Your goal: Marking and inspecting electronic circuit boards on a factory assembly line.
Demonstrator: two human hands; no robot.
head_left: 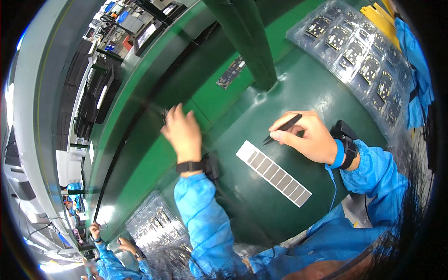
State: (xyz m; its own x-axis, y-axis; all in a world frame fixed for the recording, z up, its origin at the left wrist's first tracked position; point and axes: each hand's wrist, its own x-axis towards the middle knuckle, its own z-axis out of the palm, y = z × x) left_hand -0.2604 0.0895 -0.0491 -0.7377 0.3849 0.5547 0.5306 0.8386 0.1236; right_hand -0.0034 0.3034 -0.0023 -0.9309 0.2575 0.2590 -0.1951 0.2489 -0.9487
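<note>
Head view: I count one pair of slim black tweezers [291,122] pinched in the right hand [305,136], tips near one flat white strip [275,175] of grey rectangles on the smooth green tabletop [252,205]. The blurred left hand [183,133] half-curls; I can't tell what it grips.

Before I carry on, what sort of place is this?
Most likely an electronics assembly workshop. A clear plastic tray holds rows of circuit boards, the right hand holds what look like black tweezers, and another person's blue sleeve shows at the lower left.
</note>
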